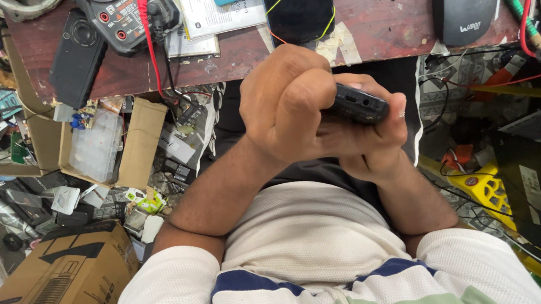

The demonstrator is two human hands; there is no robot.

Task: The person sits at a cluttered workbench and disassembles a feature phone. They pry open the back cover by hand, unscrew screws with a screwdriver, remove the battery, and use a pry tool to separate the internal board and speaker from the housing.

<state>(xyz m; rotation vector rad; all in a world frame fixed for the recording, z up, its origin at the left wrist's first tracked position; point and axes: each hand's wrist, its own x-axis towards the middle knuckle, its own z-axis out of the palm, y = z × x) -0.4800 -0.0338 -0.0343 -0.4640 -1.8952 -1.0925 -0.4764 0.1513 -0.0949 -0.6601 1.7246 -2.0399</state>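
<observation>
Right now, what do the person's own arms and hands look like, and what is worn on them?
Both the left hand and right hand are bare: no gloves, rings or watch show. The forearms are bare too. Short white mesh-textured sleeves cover the upper arms, on a shirt with navy and pale green bands.

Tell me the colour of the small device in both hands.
Black device, seen end-on in the head view.

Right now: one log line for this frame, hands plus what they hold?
left hand: closed over phone top | right hand: shut on black phone from below | phone: off the desk, port end visible
</observation>
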